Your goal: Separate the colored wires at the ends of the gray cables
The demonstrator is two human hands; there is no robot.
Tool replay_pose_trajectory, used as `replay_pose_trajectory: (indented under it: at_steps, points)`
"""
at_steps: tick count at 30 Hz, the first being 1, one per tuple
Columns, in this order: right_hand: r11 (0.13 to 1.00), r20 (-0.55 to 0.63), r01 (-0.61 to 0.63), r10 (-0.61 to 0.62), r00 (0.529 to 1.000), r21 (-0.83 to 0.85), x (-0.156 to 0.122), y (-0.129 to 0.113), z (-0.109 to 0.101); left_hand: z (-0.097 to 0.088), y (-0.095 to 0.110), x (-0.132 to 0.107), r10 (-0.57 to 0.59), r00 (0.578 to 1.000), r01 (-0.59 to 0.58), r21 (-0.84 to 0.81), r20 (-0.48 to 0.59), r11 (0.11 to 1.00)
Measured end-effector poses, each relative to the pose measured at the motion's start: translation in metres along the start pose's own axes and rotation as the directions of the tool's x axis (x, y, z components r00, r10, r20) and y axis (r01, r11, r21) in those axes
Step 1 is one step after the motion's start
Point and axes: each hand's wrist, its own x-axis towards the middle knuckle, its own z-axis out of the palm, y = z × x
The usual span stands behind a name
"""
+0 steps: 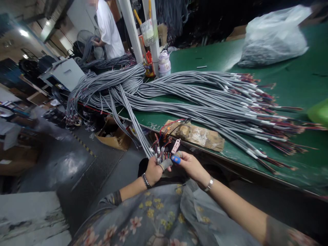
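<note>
At the left a cardboard box (114, 136) sits on the floor, and beyond it someone in a white shirt (110, 32) stands by more cable. Grey cables (138, 123) hang off the green table (210, 56) to the left hand (154, 172), its fingers clamped round their stripped ends (159, 152), just clear of the table's front edge. The right hand (191, 165) is close beside it, blue-wrapped thumb (175, 159) forward; from here I can't tell whether its fingers grip the pink tag (175, 146) just above. Further right lie a taped brown board (205, 137), a spread of loose wire ends (271, 128) and, at the back, a bulging plastic bag (276, 37)
</note>
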Motion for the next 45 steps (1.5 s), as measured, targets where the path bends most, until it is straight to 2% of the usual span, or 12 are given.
replay_pose_trajectory:
  at_steps: [4, 7, 9, 12, 15, 18, 20, 23, 26, 33, 40, 45]
  points:
    - [0.990, 0.011, -0.017, 0.015, 1.000, 0.137, 0.002, 0.004, -0.002, 0.000, -0.002, 0.001, -0.007, 1.000, 0.006, -0.022, -0.020, 1.000]
    - [0.949, 0.024, -0.095, 0.092, 0.995, 0.300, 0.008, 0.004, -0.004, 0.002, 0.002, 0.003, -0.025, 0.999, 0.024, -0.057, -0.031, 0.998]
    - [0.931, 0.060, -0.144, 0.131, 0.990, 0.337, 0.012, 0.000, -0.005, 0.005, 0.007, 0.006, -0.032, 0.999, 0.028, -0.102, -0.037, 0.994]
    - [0.963, 0.034, -0.054, 0.047, 0.998, 0.266, 0.017, -0.006, -0.005, 0.010, 0.015, 0.009, -0.055, 0.997, 0.045, -0.178, -0.052, 0.983]
    - [0.989, -0.151, 0.124, -0.111, 0.982, 0.078, 0.018, -0.008, -0.005, 0.012, 0.019, 0.013, -0.083, 0.994, 0.065, -0.224, -0.071, 0.972]
    - [0.983, -0.243, 0.180, -0.186, 0.952, -0.046, 0.018, -0.006, -0.006, 0.013, 0.019, 0.014, -0.094, 0.993, 0.076, -0.241, -0.065, 0.968]
    - [0.989, -0.189, 0.143, -0.135, 0.973, 0.030, 0.021, -0.005, -0.006, 0.013, 0.019, 0.015, -0.098, 0.994, 0.084, -0.238, -0.050, 0.968]
    - [0.963, -0.085, 0.042, -0.020, 0.996, 0.268, 0.026, -0.003, -0.004, 0.013, 0.017, 0.015, -0.100, 0.994, 0.088, -0.224, -0.041, 0.971]
    - [0.913, -0.098, 0.027, 0.014, 0.995, 0.407, 0.030, -0.003, -0.002, 0.014, 0.013, 0.015, -0.096, 0.995, 0.087, -0.203, -0.033, 0.975]
    - [0.892, -0.101, 0.036, 0.011, 0.995, 0.451, 0.032, -0.001, -0.001, 0.011, 0.005, 0.014, -0.086, 0.996, 0.082, -0.161, -0.018, 0.984]
    - [0.878, 0.045, -0.098, 0.087, 0.995, 0.468, 0.025, 0.000, -0.006, 0.010, 0.010, 0.009, -0.081, 0.996, 0.072, -0.185, -0.042, 0.980]
    - [0.874, 0.104, -0.122, 0.083, 0.991, 0.470, 0.021, -0.004, -0.007, 0.006, 0.007, 0.002, -0.033, 0.998, 0.024, -0.156, -0.051, 0.987]
